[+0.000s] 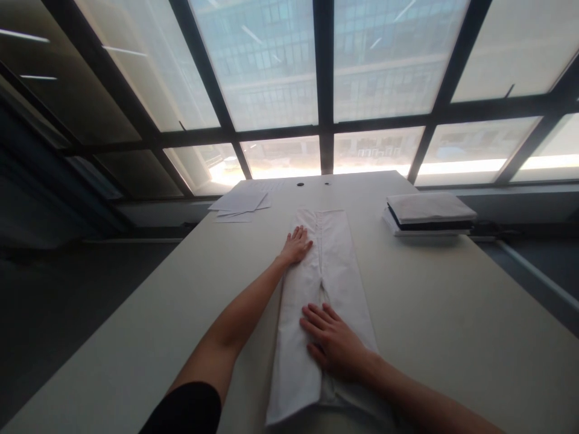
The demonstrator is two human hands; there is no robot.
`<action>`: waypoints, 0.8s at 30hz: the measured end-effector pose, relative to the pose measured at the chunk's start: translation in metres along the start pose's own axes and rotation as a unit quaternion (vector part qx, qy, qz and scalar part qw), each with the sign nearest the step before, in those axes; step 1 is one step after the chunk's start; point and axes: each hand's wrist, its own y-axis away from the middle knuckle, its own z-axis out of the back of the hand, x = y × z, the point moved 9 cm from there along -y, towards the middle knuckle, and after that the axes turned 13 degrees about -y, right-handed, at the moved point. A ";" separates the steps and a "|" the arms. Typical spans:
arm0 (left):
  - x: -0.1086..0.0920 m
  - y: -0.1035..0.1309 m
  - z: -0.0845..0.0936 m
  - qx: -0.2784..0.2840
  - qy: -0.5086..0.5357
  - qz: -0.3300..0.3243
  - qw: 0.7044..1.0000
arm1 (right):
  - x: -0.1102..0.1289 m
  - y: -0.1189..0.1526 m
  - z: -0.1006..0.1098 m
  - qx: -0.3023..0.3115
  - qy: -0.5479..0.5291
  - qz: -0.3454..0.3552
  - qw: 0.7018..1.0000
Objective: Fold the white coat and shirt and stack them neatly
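Head camera view, looking forward and down along a pale table (pixel 452 313) that runs away toward a wall of large windows (pixel 280 66) with dark frames.

A long white garment (pixel 332 271) lies flat down the middle of the table, folded into a narrow strip with its two halves meeting along a centre seam. Its near end hangs just over the table's near edge; its far end stops short of two small round holes in the tabletop.

The left hand (pixel 296 245) rests palm down on the far left part of the garment, fingers stretched flat and together, holding nothing; its bare forearm reaches out from a dark sleeve (pixel 187 410) at the bottom of the picture. The right hand (pixel 332 340) lies palm down on the nearer part of the garment (close to the centre seam), fingers spread and pointing left, also gripping nothing. The two hands are well apart along the cloth.

At the far left of the table lie a few loose sheets of paper (pixel 242 205). At the far right sits a stack of folded clothes (pixel 427 215), white on top with a dark layer beneath.
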 end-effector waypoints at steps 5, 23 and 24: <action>0.012 -0.034 -0.003 -0.003 -0.008 0.060 0.998 | 0.001 -0.001 0.003 0.008 -0.014 0.000 1.000; 0.036 -0.048 -0.003 -0.126 0.118 0.118 0.978 | 0.002 -0.002 0.005 0.001 -0.025 0.002 1.000; 0.042 -0.044 -0.003 -0.137 0.125 0.127 0.974 | 0.002 -0.002 0.005 -0.002 -0.027 0.001 1.000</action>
